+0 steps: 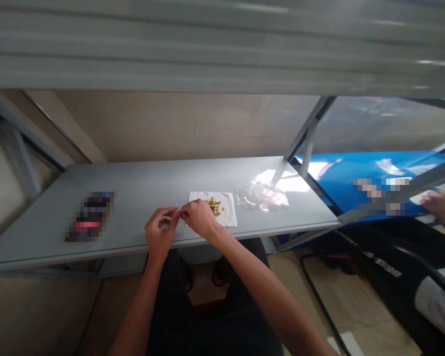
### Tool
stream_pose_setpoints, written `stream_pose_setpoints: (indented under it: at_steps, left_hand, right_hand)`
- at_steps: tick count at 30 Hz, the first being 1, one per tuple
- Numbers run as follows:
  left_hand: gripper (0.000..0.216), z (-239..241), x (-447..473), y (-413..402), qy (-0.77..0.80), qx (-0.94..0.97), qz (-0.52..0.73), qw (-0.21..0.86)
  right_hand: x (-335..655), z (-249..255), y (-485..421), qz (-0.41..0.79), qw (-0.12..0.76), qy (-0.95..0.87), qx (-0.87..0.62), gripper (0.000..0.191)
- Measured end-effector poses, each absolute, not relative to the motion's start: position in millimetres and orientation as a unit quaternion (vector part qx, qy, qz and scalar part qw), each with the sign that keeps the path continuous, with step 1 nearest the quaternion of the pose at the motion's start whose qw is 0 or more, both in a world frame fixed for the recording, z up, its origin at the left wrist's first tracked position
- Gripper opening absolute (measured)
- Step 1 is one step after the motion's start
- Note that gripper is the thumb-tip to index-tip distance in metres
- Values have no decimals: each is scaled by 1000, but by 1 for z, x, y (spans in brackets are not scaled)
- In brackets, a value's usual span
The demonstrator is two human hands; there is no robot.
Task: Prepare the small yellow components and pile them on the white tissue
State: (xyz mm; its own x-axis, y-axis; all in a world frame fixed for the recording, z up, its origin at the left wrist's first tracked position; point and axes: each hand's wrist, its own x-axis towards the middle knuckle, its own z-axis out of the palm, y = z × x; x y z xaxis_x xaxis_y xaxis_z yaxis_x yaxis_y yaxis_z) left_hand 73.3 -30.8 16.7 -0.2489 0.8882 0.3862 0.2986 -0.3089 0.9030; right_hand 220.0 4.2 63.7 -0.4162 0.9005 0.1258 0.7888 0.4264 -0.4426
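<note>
My left hand (160, 228) is pinched, thumb against fingertips, over the front of the grey shelf. Its fingertips meet those of my right hand (199, 216), also closed in a pinch. Whatever lies between them is too small to make out. Just beyond my right hand, a heap of small yellow and dark pieces (215, 205) rests on a white cloth or paper sheet (229, 215). My right hand covers the sheet's left part. To the right of the sheet lies a loose pile of clear plastic bags (269, 197).
A blurred-out dark item with a red patch (87, 222) lies on the grey shelf (133, 180) at left. An upper metal shelf (207, 49) hangs overhead. Right of a slanted metal post (307, 138), another person's hand (443, 205) is over a blue table (333, 178).
</note>
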Motion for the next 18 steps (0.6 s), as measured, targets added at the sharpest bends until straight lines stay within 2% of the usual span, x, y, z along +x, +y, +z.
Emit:
stream_pose_setpoints:
  at_steps: [3, 6, 10, 14, 18]
  left_hand:
    - [33, 18, 69, -29, 547, 547, 567, 283]
    - [33, 21, 61, -28, 550, 575, 527, 299]
    - [32, 30, 53, -26, 539, 624, 487, 286]
    - [30, 37, 51, -27, 511, 684, 461, 241]
    - [27, 41, 54, -32, 494, 720, 442, 207]
  right_hand:
    - [221, 68, -1, 118, 147, -846, -498, 26]
    - [221, 70, -4, 112, 161, -850, -489, 23]
    - [225, 63, -5, 167, 223, -835, -474, 29]
    - [231, 55, -4, 261, 276, -818, -431, 25]
    - [237, 60, -1, 241, 289, -797, -473, 31]
